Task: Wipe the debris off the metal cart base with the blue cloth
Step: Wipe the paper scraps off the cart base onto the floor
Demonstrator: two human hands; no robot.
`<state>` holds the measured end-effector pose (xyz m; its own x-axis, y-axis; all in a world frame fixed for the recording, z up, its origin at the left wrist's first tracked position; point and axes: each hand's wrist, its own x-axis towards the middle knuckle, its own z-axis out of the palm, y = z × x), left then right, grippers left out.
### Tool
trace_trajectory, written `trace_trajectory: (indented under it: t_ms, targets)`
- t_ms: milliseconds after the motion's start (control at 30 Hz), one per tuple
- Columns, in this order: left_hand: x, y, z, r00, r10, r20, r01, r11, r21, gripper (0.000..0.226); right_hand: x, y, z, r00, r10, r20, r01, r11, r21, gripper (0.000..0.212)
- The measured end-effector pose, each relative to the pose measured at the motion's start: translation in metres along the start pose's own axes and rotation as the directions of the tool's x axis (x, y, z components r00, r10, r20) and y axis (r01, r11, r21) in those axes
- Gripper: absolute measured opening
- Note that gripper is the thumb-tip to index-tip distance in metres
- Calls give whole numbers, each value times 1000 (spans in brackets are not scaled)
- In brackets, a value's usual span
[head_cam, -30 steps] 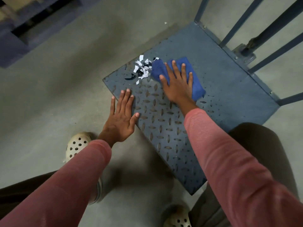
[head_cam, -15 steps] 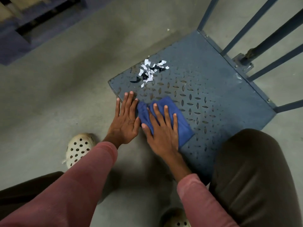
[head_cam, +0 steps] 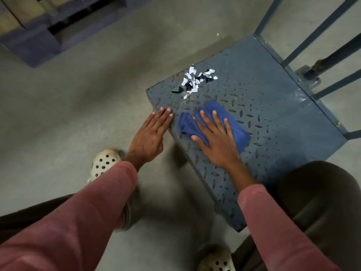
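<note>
Furthest left is the bare grey floor (head_cam: 68, 118), smooth and matte like sealed concrete. A pale foam clog (head_cam: 104, 163) with round holes is planted on it.

Next comes the left hand (head_cam: 150, 133), at the end of a ribbed, rose-coloured sleeve. Its fingers (head_cam: 164, 116) are straight and close together. The tips lie flat on the near corner of the cart base (head_cam: 273, 106) and hold nothing. It looks to me like a bracing hand.

The base itself is painted steel, slate blue. It has raised lozenge treads over the near half, and those treads will catch scraps. The far half is smoother.

Near its left corner, just beyond the fingertips, sits the debris (head_cam: 195, 81). It is a loose heap of torn white and black bits, thin and paper-like, all on the metal. So by my reckoning the job is not done. None of the heap has gone over the edge that I can see. What is left is to push it the short way off that corner.

A little right and nearer to me lies the blue cloth (head_cam: 239, 136). It is soft, bunched into folds, and rests on the treads close to the heap but apart from it. The right hand (head_cam: 216, 141) presses down on it with its fingers (head_cam: 214, 120) spread flat, not curled round the fabric.

Right of that the plate is bare, apart from some pale scuffing. At the far right edge slim steel rails (head_cam: 322, 36) rise in the same blue.
</note>
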<state>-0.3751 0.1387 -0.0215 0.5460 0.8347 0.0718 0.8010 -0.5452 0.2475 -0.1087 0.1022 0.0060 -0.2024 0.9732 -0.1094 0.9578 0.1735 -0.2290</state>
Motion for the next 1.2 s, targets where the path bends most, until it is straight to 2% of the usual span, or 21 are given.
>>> trace_trajectory:
  t_ms: [67, 200, 367, 633, 733, 933, 1067, 1200]
  targets:
    - [-4, -5, -2, 999, 47, 6, -48, 998, 33, 82, -23, 3, 3, 998, 63, -27, -63, 998, -10, 63]
    - [-19, 6, -2, 999, 36, 16, -37, 999, 36, 88, -55, -12, 11, 975, 213, -62, -214, 977, 3, 63]
    - [-27, 18, 3, 999, -11, 45, 7, 994, 106, 94, -54, -27, 12, 987, 157, -30, -156, 988, 20, 59]
    - [-23, 19, -8, 994, -46, 98, 36, 994, 107, 102, 61, -61, -3, 990, 116, 83, -124, 987, 98, 58]
    - [-21, 14, -13, 993, -27, 115, 14, 994, 112, 99, 67, -54, -8, 990, 75, 115, -87, 991, 101, 60]
    - [-21, 5, 2, 996, -79, 50, 79, 997, 2, 90, 0, -46, 2, 993, 84, 78, -89, 994, 61, 62]
    - [-24, 5, 12, 994, -91, 53, 94, 995, -45, 77, 30, -62, 3, 990, 119, 76, -126, 987, 101, 59]
    - [-18, -4, 7, 992, -122, 25, 123, 991, -50, 80, 87, -70, -1, 991, 94, 97, -111, 975, 192, 55]
